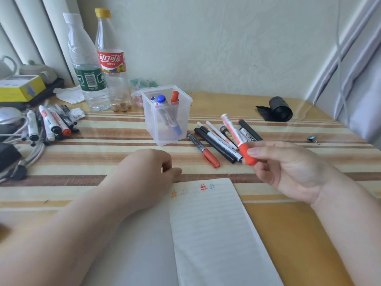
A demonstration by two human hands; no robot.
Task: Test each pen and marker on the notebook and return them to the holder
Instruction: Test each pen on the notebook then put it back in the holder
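Note:
My right hand (pixel 288 168) pinches a white marker with a red cap (pixel 237 137) by the capped end, lifted above the table. My left hand (pixel 148 172) rests with curled fingers on the top left of the open lined notebook (pixel 216 234), holding nothing. Small orange, red and blue hash marks sit along the page's top. The clear plastic holder (pixel 167 124) stands behind the notebook with a blue-capped and a red-capped marker inside. Several pens and markers (pixel 216 141) lie loose to the holder's right.
Another pile of markers (pixel 51 124) lies at the left beside cables. Two plastic bottles (pixel 99 65) stand behind the holder. A yellow box (pixel 20 87) sits far left, a black bag roll (pixel 278 109) far right, a small clip (pixel 313 138) near the right edge.

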